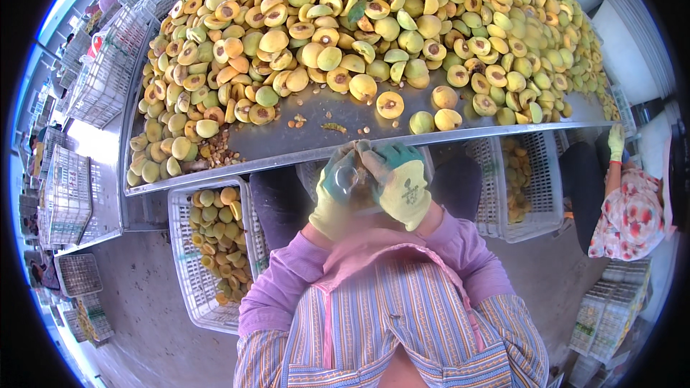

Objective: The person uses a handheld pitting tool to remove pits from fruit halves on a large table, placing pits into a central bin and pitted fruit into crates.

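My left hand (337, 186) and my right hand (396, 178), both in yellow knit gloves with green coated fingers, meet just below the front edge of a steel table (302, 140). Their fingertips come together around something small and brownish, largely hidden by the fingers and a blur, so I cannot tell what it is. Beyond them a large heap of halved yellow-green stone fruit (323, 37), probably apricots or peaches, covers much of the table. Many halves show brown pit cavities. A few halves (390, 105) lie apart near the front edge, with small pit bits around.
A white plastic crate (178, 258) of fruit halves stands left of my legs, another (544, 194) to the right. Farther right sits a co-worker (628, 215) with a gloved hand at the table edge. Stacked crates (67, 194) stand at far left.
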Motion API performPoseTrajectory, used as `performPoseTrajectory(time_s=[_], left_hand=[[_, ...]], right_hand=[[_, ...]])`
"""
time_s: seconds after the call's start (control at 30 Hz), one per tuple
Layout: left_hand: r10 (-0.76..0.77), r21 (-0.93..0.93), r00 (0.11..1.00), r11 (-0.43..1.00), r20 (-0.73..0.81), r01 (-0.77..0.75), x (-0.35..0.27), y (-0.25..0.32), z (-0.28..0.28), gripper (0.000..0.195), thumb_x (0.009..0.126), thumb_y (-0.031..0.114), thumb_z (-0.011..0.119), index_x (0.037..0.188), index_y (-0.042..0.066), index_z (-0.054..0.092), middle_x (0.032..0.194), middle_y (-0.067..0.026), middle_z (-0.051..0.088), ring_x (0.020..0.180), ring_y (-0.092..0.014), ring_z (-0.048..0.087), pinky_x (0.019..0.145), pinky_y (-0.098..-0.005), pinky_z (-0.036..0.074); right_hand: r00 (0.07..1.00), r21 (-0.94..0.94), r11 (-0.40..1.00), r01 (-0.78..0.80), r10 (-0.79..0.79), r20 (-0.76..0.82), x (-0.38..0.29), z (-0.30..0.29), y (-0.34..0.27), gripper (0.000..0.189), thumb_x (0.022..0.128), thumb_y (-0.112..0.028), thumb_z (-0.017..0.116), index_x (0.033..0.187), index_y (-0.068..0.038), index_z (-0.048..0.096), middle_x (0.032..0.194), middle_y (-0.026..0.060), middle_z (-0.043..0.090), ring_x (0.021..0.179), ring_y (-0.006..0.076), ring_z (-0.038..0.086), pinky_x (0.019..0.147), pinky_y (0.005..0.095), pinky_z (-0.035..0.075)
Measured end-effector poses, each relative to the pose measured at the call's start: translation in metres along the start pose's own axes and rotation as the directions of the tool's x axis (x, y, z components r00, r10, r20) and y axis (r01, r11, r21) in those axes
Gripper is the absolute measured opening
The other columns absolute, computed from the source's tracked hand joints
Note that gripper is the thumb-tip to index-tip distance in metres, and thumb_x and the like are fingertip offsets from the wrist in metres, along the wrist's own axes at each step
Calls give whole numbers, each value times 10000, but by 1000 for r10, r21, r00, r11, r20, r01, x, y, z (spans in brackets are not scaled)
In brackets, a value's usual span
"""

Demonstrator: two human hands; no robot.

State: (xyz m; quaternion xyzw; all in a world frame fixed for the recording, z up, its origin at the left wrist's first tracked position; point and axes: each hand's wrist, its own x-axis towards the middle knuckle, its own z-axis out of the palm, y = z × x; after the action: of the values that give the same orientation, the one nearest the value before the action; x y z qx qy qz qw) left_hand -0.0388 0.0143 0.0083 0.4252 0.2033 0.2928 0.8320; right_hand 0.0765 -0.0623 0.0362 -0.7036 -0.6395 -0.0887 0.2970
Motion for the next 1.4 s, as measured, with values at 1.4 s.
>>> performPoseTrajectory(time_s=[1.4], left_hand=[[141,-217,989,965,-47,-148,-7,7,22,399,884,22,598,1262,-7,475,1253,-144,539,1088,-214,571,902,-342,515]], right_hand=[[948,81,957,-280,263,177,-34,-21,11,427,734,-83,600,1154,-33,540,724,159,628,656,346,621,569,422,480]])
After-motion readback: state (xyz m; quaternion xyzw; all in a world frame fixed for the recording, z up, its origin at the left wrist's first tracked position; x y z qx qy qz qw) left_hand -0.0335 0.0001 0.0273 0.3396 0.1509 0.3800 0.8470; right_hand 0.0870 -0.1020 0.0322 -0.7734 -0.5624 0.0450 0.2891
